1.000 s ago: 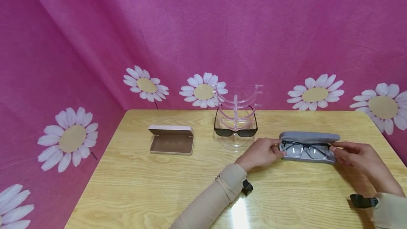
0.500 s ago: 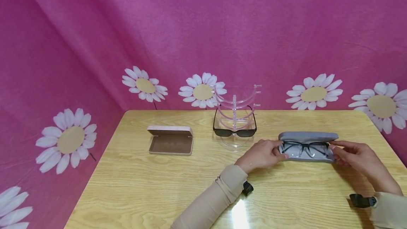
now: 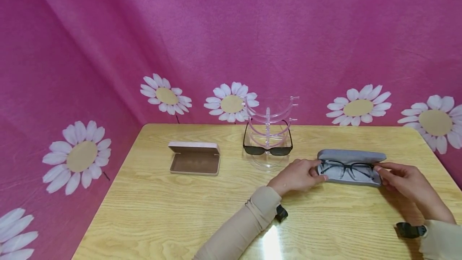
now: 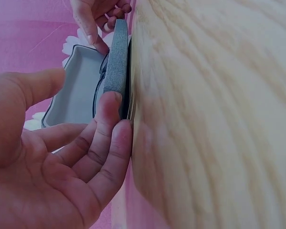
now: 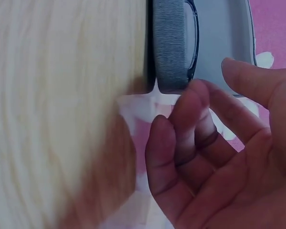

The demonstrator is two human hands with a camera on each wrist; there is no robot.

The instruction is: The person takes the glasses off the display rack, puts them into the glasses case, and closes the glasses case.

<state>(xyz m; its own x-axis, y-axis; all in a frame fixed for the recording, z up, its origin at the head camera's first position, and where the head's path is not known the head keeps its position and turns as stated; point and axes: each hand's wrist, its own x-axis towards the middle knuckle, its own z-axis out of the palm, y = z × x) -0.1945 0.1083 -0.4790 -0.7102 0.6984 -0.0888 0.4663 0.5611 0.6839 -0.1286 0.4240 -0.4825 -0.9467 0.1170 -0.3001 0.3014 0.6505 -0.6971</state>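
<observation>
Black-framed clear eyeglasses point(image 3: 348, 168) sit in an open grey eyeglass case point(image 3: 351, 155) at the right of the table. My left hand point(image 3: 296, 175) is at the case's left end, its fingers holding that end of the frame. At the other end, the bent fingers of my right hand point(image 3: 408, 179) hold the frame's hinge corner. In the left wrist view, fingertips point(image 4: 109, 107) lie against the case's front wall. The right wrist view has a fingertip point(image 5: 196, 90) right at the frame's corner, above the case's ribbed side.
Dark sunglasses point(image 3: 268, 150) hang on a clear, pink-tinted display stand point(image 3: 268, 129) just left of the grey case. Farther left, another open case point(image 3: 194, 163), brown inside, stands on the wooden table point(image 3: 151, 212). A pink flowered curtain point(image 3: 306, 31) hangs behind.
The eyeglasses have tilted slightly inside the case, and the bright reflections on their lenses have faded. Both hands stay at the case's ends, with only tiny shifts.
</observation>
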